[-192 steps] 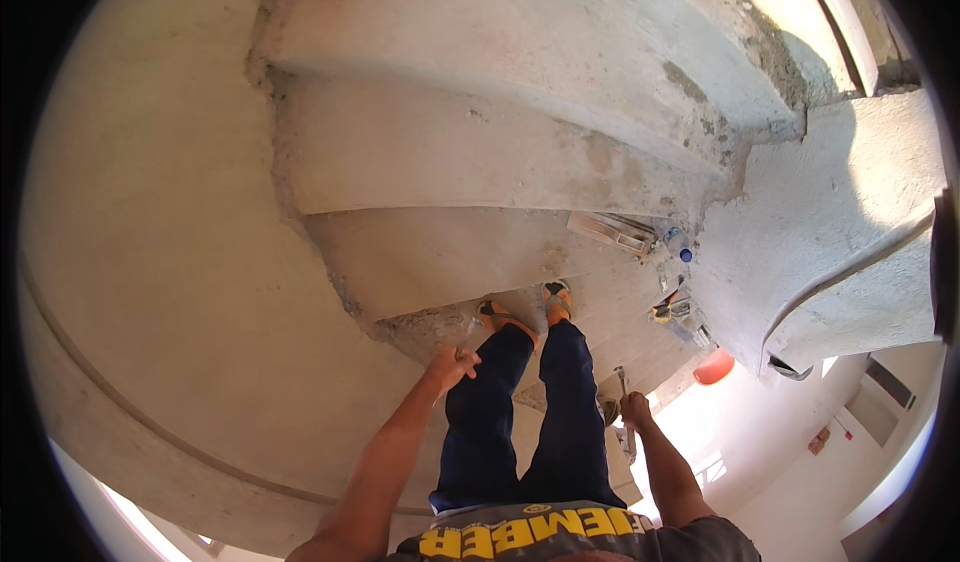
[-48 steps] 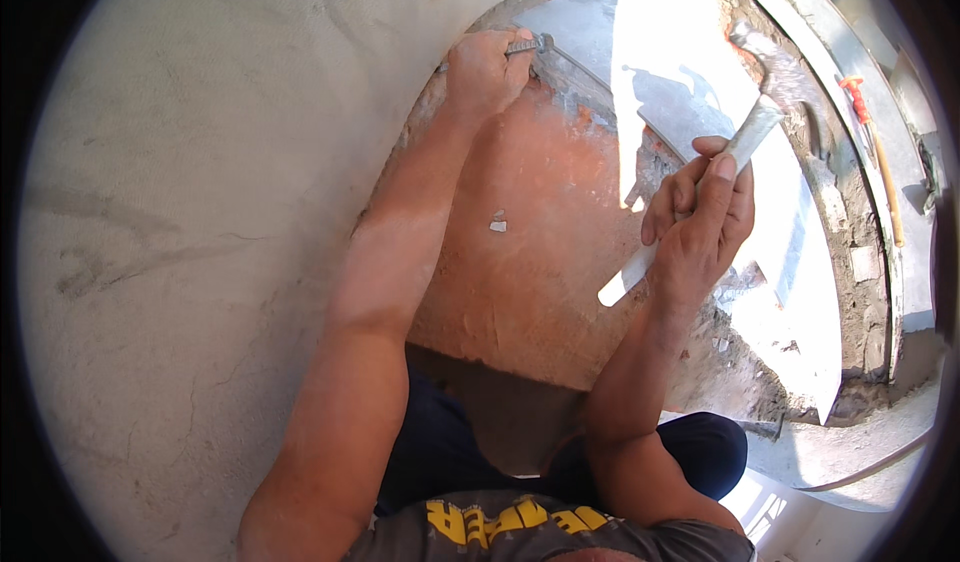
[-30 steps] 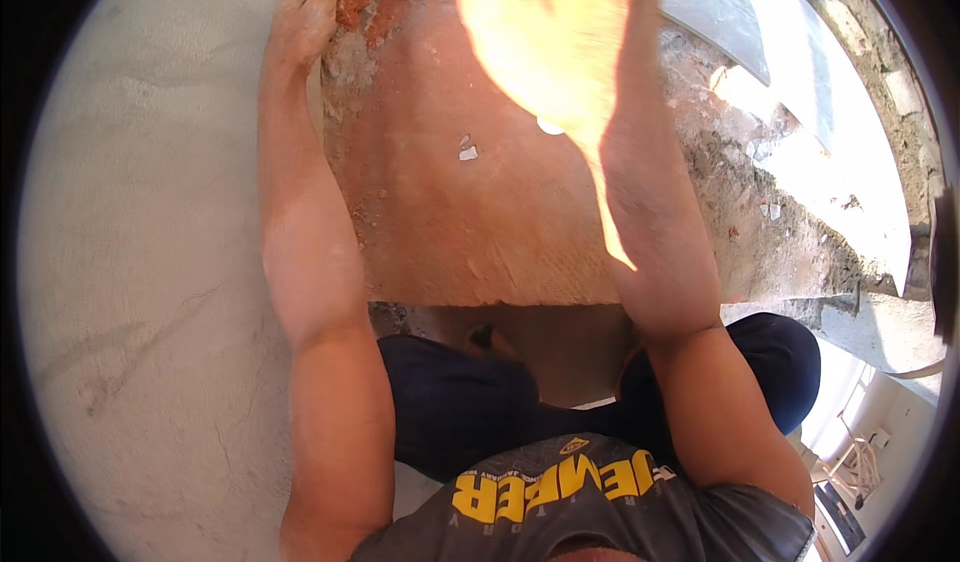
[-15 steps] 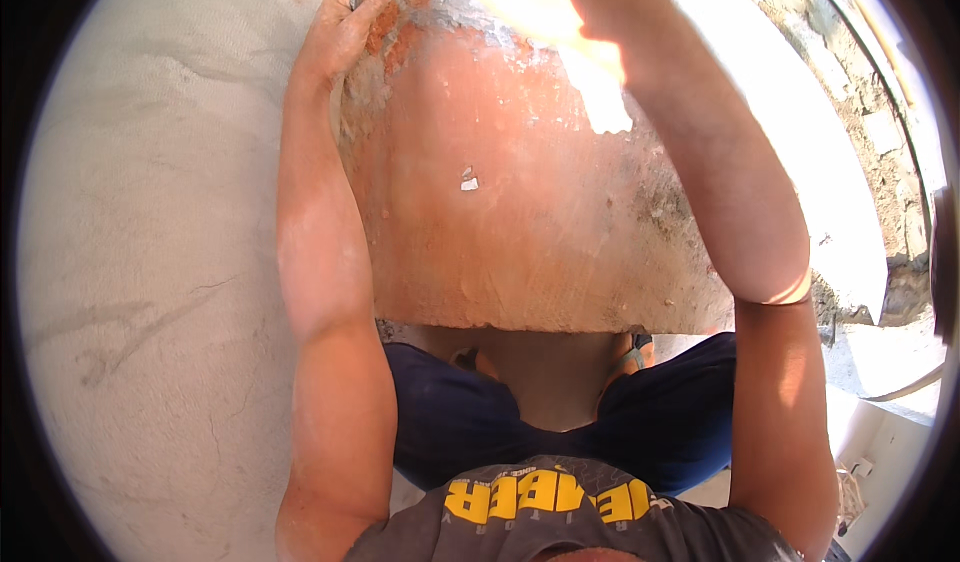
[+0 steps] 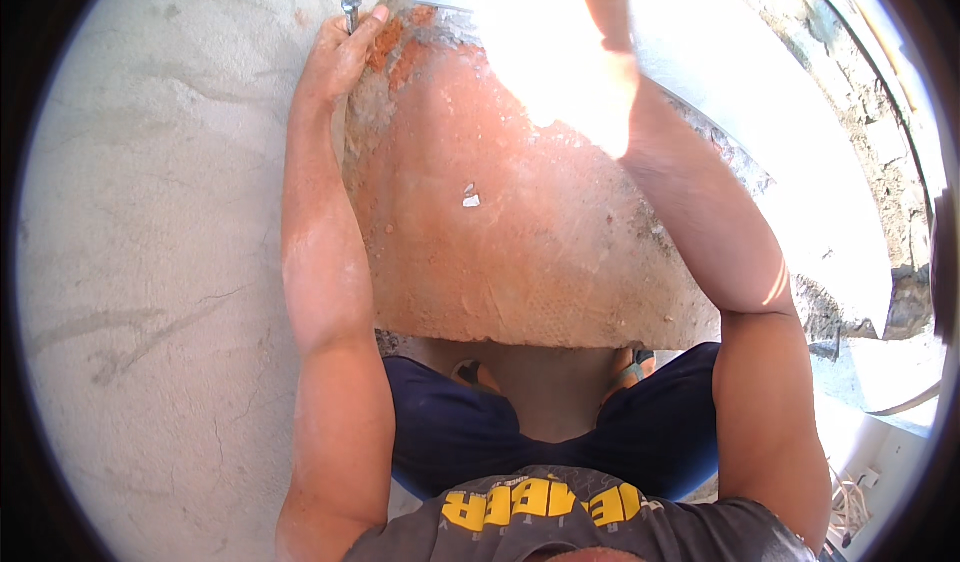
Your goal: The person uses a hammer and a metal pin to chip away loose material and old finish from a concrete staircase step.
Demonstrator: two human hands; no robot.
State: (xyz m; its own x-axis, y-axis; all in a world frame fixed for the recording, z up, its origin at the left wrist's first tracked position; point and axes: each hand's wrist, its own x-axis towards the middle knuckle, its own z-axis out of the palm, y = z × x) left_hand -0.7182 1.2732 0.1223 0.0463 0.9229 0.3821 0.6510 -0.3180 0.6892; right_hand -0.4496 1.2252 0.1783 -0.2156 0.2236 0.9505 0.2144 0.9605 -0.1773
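Observation:
At the upper left, my left hand [image 5: 338, 60] is closed around a steel chisel [image 5: 351, 6]. The chisel's shiny round head stands out above the fist; its lower end is hidden. My thumb rests beside the chipped left edge of a reddish masonry slab [image 5: 480, 262], where rough orange brick [image 5: 388, 47] is exposed. Across the slab's right side, my right forearm [image 5: 690, 177] reaches up toward the top edge. Strong glare covers its upper part, and the fingers and anything they hold cannot be made out.
A grey plastered surface [image 5: 160, 212] fills the left side. A small white chip [image 5: 471, 201] lies on the slab. Sunlit white surface [image 5: 740, 92] and a rough mortar strip [image 5: 880, 152] run along the right. My knees and feet are below the slab's front edge, with wires [image 5: 850, 507] at lower right.
My right forearm has shifted left, its elbow slightly lower, and looks blurred. The glare patch on the slab has changed shape. My left hand keeps its grip on the chisel.

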